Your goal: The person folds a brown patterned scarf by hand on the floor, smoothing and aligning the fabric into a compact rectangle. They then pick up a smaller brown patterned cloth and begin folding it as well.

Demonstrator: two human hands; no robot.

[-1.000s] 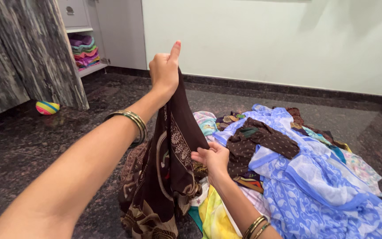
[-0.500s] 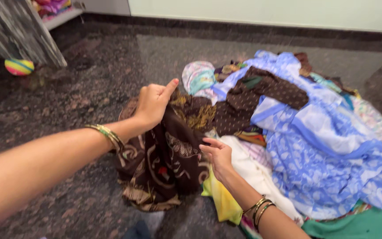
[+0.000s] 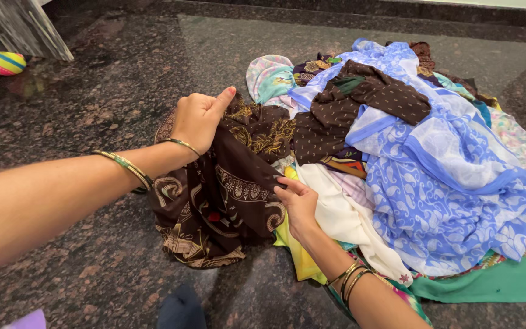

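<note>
Compared with half a second before, the left hand (image 3: 199, 119) had come lower and slightly left, and the brown printed cloth (image 3: 223, 195) it held had spread wider over the dark stone floor (image 3: 92, 91); a second before, the same hand held the cloth raised high. The view had tipped further down, so the wall was gone from sight.

Left hand: fingers closed in a fist on the upper edge of the brown printed cloth, thumb sticking out. Right hand (image 3: 299, 204): fingertips pinched on a fold of the same cloth at its right edge, beside the yellow cloth (image 3: 299, 256). The brown printed cloth lay partly on the floor, at the left edge of the clothes pile, touching it.

Counts:
- Hands in view: two, both clamped on the one cloth
- Bangles: two on the left wrist (image 3: 132, 167), at least three on the right wrist (image 3: 349, 280)
- Blue and white printed cloths (image 3: 445, 176): one large piece, draped over the right of the pile
- Brown dotted cloth (image 3: 348, 106): one, on top of the pile
- White cloth (image 3: 351, 219): one, just right of the right hand
- Green cloth (image 3: 494, 280): one, at the pile's lower right edge
- Striped ball (image 3: 1, 61): one, far left on the floor, well apart from the pile
</note>
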